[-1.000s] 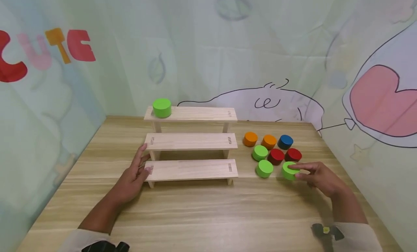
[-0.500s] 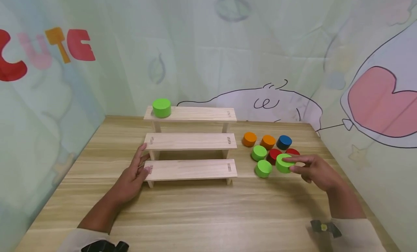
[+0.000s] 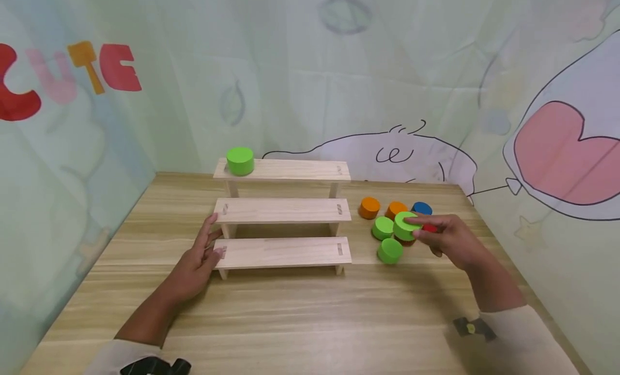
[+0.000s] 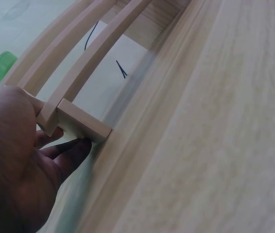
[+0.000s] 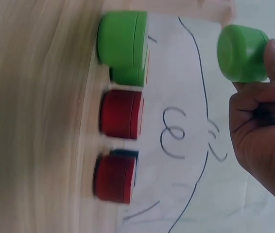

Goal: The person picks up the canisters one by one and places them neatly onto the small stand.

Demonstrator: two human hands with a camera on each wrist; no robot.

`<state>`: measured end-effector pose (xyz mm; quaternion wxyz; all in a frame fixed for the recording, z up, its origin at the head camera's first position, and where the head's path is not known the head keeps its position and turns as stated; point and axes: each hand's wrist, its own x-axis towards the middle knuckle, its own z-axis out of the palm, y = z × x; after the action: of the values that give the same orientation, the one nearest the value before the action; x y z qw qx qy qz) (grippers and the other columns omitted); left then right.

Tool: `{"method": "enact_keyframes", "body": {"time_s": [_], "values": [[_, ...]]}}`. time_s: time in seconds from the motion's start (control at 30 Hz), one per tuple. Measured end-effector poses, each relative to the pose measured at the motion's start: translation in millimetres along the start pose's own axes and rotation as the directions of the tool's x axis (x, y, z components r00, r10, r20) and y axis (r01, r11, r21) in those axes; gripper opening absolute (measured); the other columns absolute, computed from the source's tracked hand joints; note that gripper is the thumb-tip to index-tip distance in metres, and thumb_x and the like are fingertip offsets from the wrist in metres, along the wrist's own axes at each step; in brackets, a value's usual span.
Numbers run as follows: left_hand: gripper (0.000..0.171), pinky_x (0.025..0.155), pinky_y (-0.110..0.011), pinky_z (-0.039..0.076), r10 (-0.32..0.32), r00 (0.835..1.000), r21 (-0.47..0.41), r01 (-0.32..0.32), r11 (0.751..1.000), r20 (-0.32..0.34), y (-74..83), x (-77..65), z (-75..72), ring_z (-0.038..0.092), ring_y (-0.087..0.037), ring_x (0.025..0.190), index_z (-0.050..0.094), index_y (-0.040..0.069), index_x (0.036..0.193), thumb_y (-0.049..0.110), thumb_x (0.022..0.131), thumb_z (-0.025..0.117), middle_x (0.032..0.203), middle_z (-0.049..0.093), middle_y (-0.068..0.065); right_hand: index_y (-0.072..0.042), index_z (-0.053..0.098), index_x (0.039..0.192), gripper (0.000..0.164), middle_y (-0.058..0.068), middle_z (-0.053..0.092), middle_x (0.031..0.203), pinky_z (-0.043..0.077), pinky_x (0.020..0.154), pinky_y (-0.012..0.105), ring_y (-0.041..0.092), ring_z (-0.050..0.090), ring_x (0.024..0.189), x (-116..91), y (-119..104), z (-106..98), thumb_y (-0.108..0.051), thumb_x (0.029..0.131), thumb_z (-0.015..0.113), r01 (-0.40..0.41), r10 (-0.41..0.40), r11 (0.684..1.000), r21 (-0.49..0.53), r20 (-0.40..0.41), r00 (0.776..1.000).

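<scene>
In the head view my right hand (image 3: 450,238) pinches a green round block (image 3: 406,225) between thumb and fingers, above the other blocks. The right wrist view has that green block (image 5: 243,53) lifted well above the wooden table. My left hand (image 3: 194,267) holds the left end of a three-step wooden stand (image 3: 286,252), its thumb on the lowest step. Seen from the left wrist, the fingertips (image 4: 83,146) lie against the stand's leg (image 4: 84,119). Another green block (image 3: 240,161) sits at the left end of the top step.
Right of the stand, on the table (image 3: 290,321), are two green blocks (image 3: 389,251), two orange blocks (image 3: 370,207), a blue block (image 3: 422,207) and two red blocks (image 5: 120,114), partly covered in the head view. A printed cloth (image 3: 300,68) hangs behind and at both sides.
My right hand has lifted the green block from the table and carried it left and up, over the red blocks. The left hand and the stand stay in place.
</scene>
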<state>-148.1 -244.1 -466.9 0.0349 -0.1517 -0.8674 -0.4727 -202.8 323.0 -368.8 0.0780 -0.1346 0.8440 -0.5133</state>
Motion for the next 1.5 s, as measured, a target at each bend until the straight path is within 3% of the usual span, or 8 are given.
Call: {"method": "enact_keyframes", "body": {"time_s": [0.07, 0.13, 0.2, 0.3, 0.33, 0.7, 0.93, 1.5], "values": [[0.081, 0.097, -0.01, 0.047, 0.0, 1.0, -0.007, 0.0, 1.0, 0.003, -0.2, -0.5, 0.0, 0.059, -0.056, 0.142, -0.004, 0.032, 0.177, 0.011, 0.117, 0.045, 0.168, 0.038, -0.038, -0.003, 0.075, 0.138, 0.039, -0.007, 0.046, 0.071, 0.038, 0.052, 0.028, 0.012, 0.039, 0.054, 5, -3, 6, -0.009, 0.1, 0.079, 0.011, -0.01, 1.0, 0.017, -0.02, 1.0], [0.08, 0.097, -0.009, 0.046, -0.003, 1.0, -0.01, 0.003, 1.0, 0.004, -0.4, -1.1, -0.1, 0.058, -0.056, 0.142, -0.005, 0.032, 0.177, 0.012, 0.117, 0.045, 0.168, 0.039, -0.038, -0.002, 0.074, 0.139, 0.039, -0.005, 0.063, 0.084, 0.039, 0.053, 0.027, 0.01, 0.038, 0.055, 11, -8, 12, -0.009, 0.1, 0.079, 0.02, -0.019, 0.999, 0.032, -0.039, 0.999], [0.08, 0.097, -0.008, 0.045, -0.002, 1.0, -0.014, 0.002, 1.0, 0.004, -0.9, -1.8, 0.1, 0.058, -0.055, 0.142, -0.005, 0.031, 0.177, 0.012, 0.118, 0.044, 0.167, 0.04, -0.038, -0.002, 0.073, 0.14, 0.04, 0.006, 0.077, 0.116, 0.038, 0.053, 0.026, 0.009, 0.037, 0.054, 17, -13, 17, -0.01, 0.101, 0.079, 0.029, -0.026, 0.999, 0.044, -0.059, 0.998], [0.08, 0.097, -0.008, 0.045, 0.0, 1.0, -0.013, 0.0, 1.0, 0.001, -1.8, -2.6, 0.2, 0.059, -0.055, 0.142, -0.005, 0.031, 0.177, 0.012, 0.118, 0.044, 0.167, 0.041, -0.038, -0.005, 0.071, 0.144, 0.043, 0.014, 0.058, 0.162, 0.034, 0.05, 0.023, 0.008, 0.034, 0.05, 26, -23, 25, -0.015, 0.103, 0.078, 0.025, -0.02, 0.998, 0.055, -0.085, 0.996], [0.08, 0.097, -0.009, 0.046, 0.003, 1.0, -0.014, -0.003, 1.0, 0.0, -2.4, -2.8, 0.3, 0.059, -0.055, 0.142, -0.005, 0.031, 0.177, 0.012, 0.117, 0.044, 0.166, 0.041, -0.038, -0.006, 0.07, 0.145, 0.043, 0.018, 0.055, 0.164, 0.033, 0.049, 0.022, 0.008, 0.033, 0.049, 29, -26, 27, -0.015, 0.103, 0.077, 0.026, -0.02, 0.998, 0.063, -0.095, 0.995], [0.08, 0.097, -0.01, 0.047, -0.001, 1.0, -0.02, 0.001, 1.0, 0.002, -4.5, -4.4, 0.3, 0.059, -0.054, 0.142, -0.005, 0.032, 0.177, 0.012, 0.117, 0.045, 0.167, 0.042, -0.037, -0.014, 0.068, 0.15, 0.042, 0.006, 0.047, 0.173, 0.042, 0.054, 0.022, 0.012, 0.038, 0.052, 55, -60, 50, -0.019, 0.107, 0.072, 0.085, -0.064, 0.989, 0.122, -0.168, 0.984], [0.081, 0.097, -0.01, 0.047, 0.0, 1.0, -0.017, 0.0, 1.0, 0.0, -2.5, -5.6, 0.6, 0.058, -0.055, 0.143, -0.004, 0.032, 0.177, 0.011, 0.117, 0.046, 0.167, 0.041, -0.038, -0.015, 0.069, 0.15, 0.042, 0.004, 0.053, 0.169, 0.046, 0.055, 0.021, 0.014, 0.042, 0.052, 70, -81, 64, -0.017, 0.108, 0.071, 0.12, -0.086, 0.978, 0.169, -0.194, 0.977], [0.08, 0.097, -0.011, 0.048, 0.006, 1.0, -0.028, -0.006, 1.0, 0.013, -0.7, 0.0, 0.2, 0.058, -0.053, 0.143, -0.004, 0.034, 0.177, 0.012, 0.118, 0.045, 0.169, 0.039, -0.037, -0.016, 0.069, 0.149, 0.04, 0.003, 0.053, 0.169, 0.043, 0.056, 0.022, 0.012, 0.037, 0.054, 106, -122, 90, -0.016, 0.109, 0.068, 0.177, -0.141, 0.959, 0.22, -0.168, 0.976]]}}
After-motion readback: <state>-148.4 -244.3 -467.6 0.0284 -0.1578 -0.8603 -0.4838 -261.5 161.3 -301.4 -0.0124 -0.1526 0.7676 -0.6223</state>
